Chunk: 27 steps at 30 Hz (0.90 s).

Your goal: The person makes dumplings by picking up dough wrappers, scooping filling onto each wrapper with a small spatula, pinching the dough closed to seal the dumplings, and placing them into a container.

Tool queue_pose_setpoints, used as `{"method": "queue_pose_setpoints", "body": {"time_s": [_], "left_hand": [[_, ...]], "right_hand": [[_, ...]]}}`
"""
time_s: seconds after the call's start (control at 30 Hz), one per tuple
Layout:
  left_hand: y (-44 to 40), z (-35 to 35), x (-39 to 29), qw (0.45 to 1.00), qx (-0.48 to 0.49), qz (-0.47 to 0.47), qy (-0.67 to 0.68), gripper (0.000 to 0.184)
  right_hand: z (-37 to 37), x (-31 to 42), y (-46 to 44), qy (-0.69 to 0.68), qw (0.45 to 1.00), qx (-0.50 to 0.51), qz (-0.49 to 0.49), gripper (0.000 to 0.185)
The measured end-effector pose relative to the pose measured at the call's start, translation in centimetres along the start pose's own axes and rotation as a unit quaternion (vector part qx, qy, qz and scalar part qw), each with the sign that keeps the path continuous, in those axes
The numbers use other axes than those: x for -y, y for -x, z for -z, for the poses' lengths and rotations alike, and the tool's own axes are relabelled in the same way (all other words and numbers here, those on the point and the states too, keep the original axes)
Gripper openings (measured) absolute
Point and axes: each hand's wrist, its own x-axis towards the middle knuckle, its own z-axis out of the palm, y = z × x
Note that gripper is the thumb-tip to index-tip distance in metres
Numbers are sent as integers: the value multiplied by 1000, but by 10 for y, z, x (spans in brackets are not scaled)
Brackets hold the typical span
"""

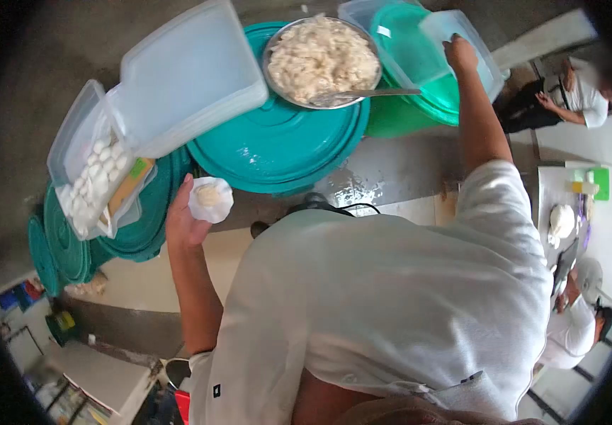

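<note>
While my left hand (180, 221) clasps a filled dough wrapper (211, 201), just right of the tub of white balls (63, 150), my right hand (463, 57), grip unclear, touches clear plastic (489, 69).

Person (572, 92) in dark trousers (522, 106)

Single head-worn camera: wide, dark-rimmed view, angled steeply down and forward; wearer's shirt (391, 283) close, teal lid (278, 152) farther.

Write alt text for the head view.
A person's left hand holds a white wrapper with pale filling; the right hand is at a translucent plastic container. Between them, a metal bowl of pale mixture sits on a teal lid.
</note>
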Motion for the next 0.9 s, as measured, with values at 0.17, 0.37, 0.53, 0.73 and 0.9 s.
{"method": "queue_pose_setpoints", "body": {"time_s": [0.17, 0.37, 0.53, 0.73, 0.9], "left_hand": [[-22, 39, 19, 997, -60, -37, 43, 32], [-62, 15, 35, 995, -28, -37, 88, 29], [-44, 41, 25, 990, -56, -57, 114, 28], [-3, 118, 7, 985, -71, -76, 135, 30], [46, 158, -17, 975, -104, -128, 149, 34]], "right_hand": [[33, 48, -13, -121, 983, -106, 84, 53], [70, 193, 81, -389, 884, -15, 259, 32], [96, 326, 213, -438, 714, 319, 443, 29], [65, 438, 307, -453, 581, 586, 337, 38], [54, 479, 322, -573, 594, 558, 85, 54]]}}
